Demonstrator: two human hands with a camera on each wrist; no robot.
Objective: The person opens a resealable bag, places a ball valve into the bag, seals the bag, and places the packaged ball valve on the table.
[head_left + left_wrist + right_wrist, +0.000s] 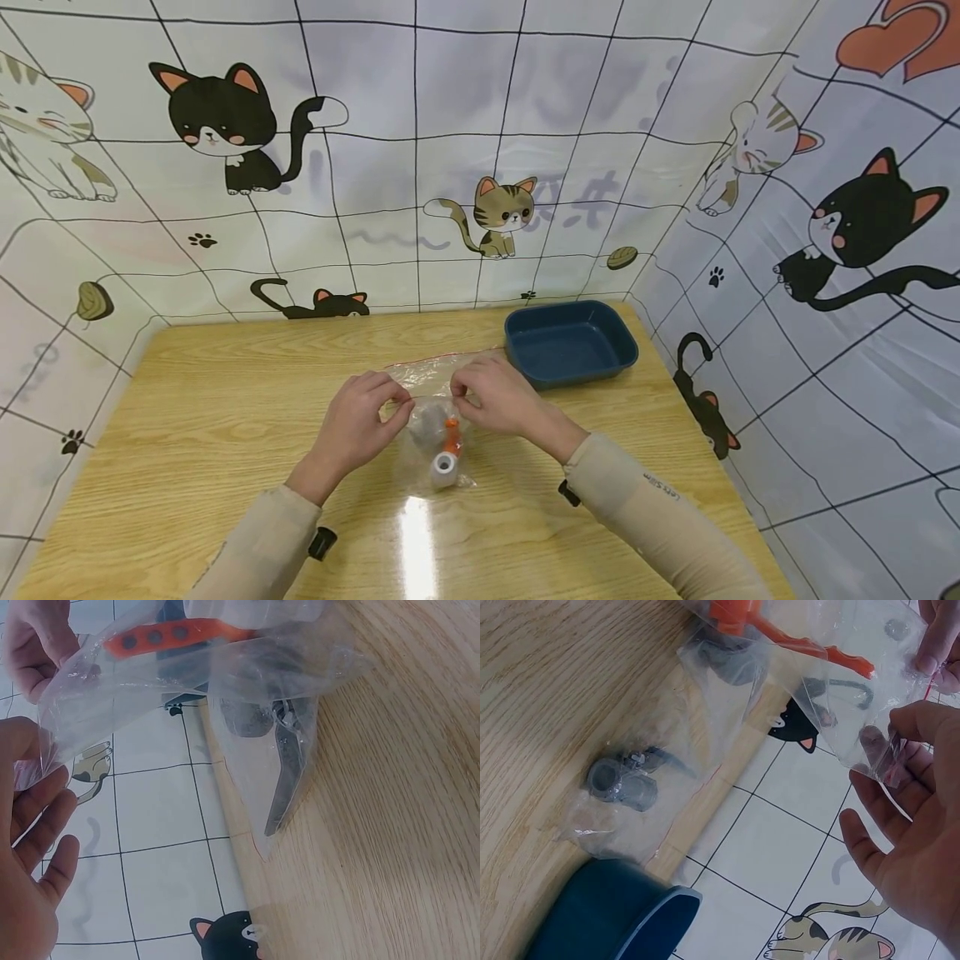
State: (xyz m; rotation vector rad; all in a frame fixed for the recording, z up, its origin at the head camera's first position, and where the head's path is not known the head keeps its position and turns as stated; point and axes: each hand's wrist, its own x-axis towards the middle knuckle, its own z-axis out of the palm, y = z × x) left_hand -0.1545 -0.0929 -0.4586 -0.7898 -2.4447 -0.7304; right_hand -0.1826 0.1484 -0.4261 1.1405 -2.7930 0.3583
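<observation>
A clear zip bag (417,458) hangs between my hands, its top edge pinched by both. My left hand (360,421) pinches the left end, thumb against fingers; my right hand (498,396) pinches the right end. Inside the bag lie a white tubular piece (444,469) with a round hole and an orange piece (452,437) with a long arm, which the right wrist view also shows as an orange arm (810,646). Behind it on the table, a second clear bag (604,832) holds a grey tubular piece (611,784) and a dark grey strip (287,772).
A dark blue tray (570,379) stands at the back right of the wooden table (225,417), close to my right hand. Cloth walls (375,100) printed with cats enclose the table at the back and sides.
</observation>
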